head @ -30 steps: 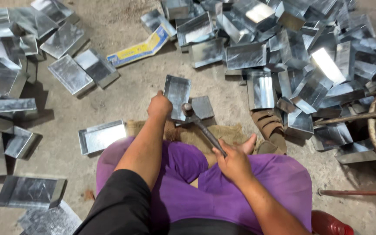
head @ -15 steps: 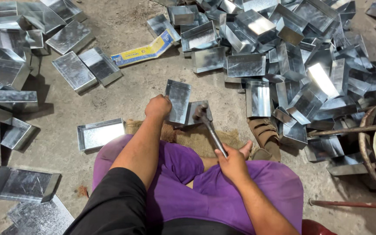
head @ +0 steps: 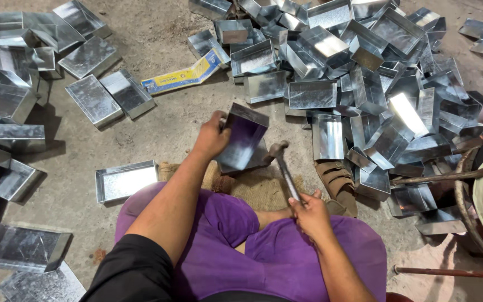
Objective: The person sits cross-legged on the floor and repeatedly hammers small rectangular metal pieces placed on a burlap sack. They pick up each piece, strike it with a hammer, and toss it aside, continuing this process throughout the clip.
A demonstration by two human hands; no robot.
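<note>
The left hand (head: 211, 140) is closed around the edge of a shiny sheet-metal tray (head: 242, 137), fingers curled over its rim, holding it tilted on edge above a darker metal block (head: 255, 159) that sits on a piece of brown sacking (head: 252, 187) on the floor. The right hand (head: 308, 212) is wrapped tight in a fist around the lower end of a hammer (head: 283, 168), whose handle slants up and to the left so that the head hangs just beside the lower right corner of the tray, close to the block. Both forearms reach out over crossed legs in purple trousers (head: 286, 257). Just left of the knees a finished tray (head: 125, 180) lies flat and open side up on the concrete floor (head: 157, 128). Farther out, a big loose heap of similar trays (head: 364, 72) fills the upper right, while more trays and flat sheets (head: 12, 106) are scattered along the left edge. A long yellow and blue carton (head: 183, 75) lies between the two groups. A brown sandal (head: 336, 179) rests right of the sacking, and a rusty metal rod (head: 448, 176) crosses the right side.
</note>
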